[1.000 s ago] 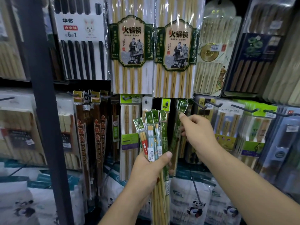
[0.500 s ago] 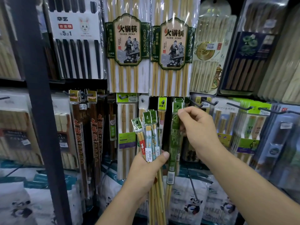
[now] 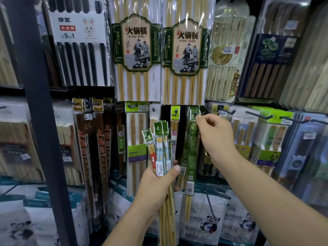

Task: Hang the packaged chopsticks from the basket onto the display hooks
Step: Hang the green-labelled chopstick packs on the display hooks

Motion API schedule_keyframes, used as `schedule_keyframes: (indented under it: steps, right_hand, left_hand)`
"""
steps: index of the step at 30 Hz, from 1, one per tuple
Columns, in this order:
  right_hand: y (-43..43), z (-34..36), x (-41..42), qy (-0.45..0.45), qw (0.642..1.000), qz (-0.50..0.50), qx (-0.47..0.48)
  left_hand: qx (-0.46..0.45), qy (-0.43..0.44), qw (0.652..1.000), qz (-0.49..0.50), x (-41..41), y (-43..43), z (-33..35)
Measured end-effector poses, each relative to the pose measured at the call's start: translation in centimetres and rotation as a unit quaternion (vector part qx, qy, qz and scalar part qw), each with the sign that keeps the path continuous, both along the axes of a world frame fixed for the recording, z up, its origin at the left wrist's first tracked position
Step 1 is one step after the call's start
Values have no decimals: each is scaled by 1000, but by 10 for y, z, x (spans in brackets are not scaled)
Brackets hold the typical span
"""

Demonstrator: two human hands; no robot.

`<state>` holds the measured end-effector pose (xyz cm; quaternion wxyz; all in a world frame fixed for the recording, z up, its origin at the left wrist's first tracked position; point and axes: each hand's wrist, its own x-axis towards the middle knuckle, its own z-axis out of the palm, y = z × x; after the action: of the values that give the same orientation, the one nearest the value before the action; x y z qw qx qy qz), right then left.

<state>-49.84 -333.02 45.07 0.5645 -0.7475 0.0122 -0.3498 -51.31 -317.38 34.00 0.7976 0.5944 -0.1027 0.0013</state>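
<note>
Chopstick packs are in both my hands. My right hand (image 3: 215,137) is up at the rack. Its fingers (image 3: 200,119) pinch the top of one long green pack (image 3: 192,153), right by the little hole in its card. The pack hangs straight down in front of other green packs just like it. I cannot tell if the hole is on a hook yet, because my fingers hide that spot.

My left hand (image 3: 156,185) is lower down. Its fingers (image 3: 176,169) are wrapped round a bunch of packs (image 3: 160,153), with the thumb pressed near the price stickers. The bunch stands up, with the green card tops above my hand and the long wood ends below it. I cannot see the basket.

More display hooks (image 3: 257,114) stick out to the right, with other packs on them. Big packs (image 3: 136,55) hang on the row above.

I think a pack like this is very light. The sticks inside are stiff, so it will not flop. The clear wrap looks shiny and could slip. The card top is thin and may bend or tear. The best place to hold is the card, just beside the hole, so the hole is free for the hook.
</note>
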Motion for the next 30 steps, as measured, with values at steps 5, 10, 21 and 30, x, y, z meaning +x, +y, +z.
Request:
schedule_keyframes:
  steps: [5, 10, 21, 30]
  right_hand:
    - [-3, -5, 6, 15, 999, -28, -9]
    - [-1, -19, -4, 56, 998, -20, -3]
    - [19, -23, -25, 100, 982, 120, -105]
    - [3, -11, -24, 14, 998, 60, -27]
  left_hand:
    - [-4, -15, 1000, -21, 2, 3, -2]
    - [-10, -38, 998, -46, 1, 5, -1]
    - [-16, -57, 995, -75, -5, 2, 1]
    - [-70, 27, 995, -73, 0, 4, 0]
